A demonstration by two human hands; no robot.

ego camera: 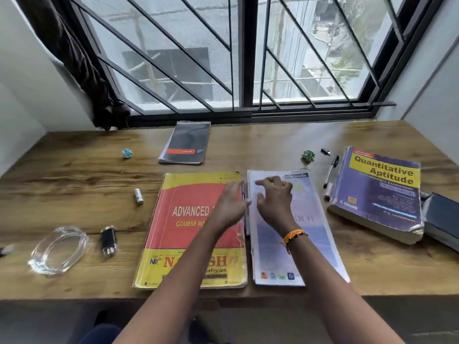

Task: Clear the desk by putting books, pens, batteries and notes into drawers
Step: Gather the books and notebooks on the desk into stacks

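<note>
A red and yellow course book (183, 232) lies at the desk's front middle, with a pale blue notebook (310, 234) right beside it. A thin pen (243, 192) rests in the gap between them. My left hand (232, 204) hovers over the red book's right edge, fingers apart. My right hand (274, 197) hovers over the notebook, fingers spread, holding nothing. A thick purple aptitude book (380, 192) sits at the right, a black pen (331, 171) left of it. A dark spiral notepad (185, 144) lies at the back. A white battery (138, 196) lies left of the red book.
A glass ashtray (58, 249) and a black battery pack (108, 240) sit at the front left. Crumpled blue note (127, 153) and green note (308, 155) lie near the back. A dark book (444, 219) is at the far right. The barred window (233, 53) backs the wooden desk (74, 175).
</note>
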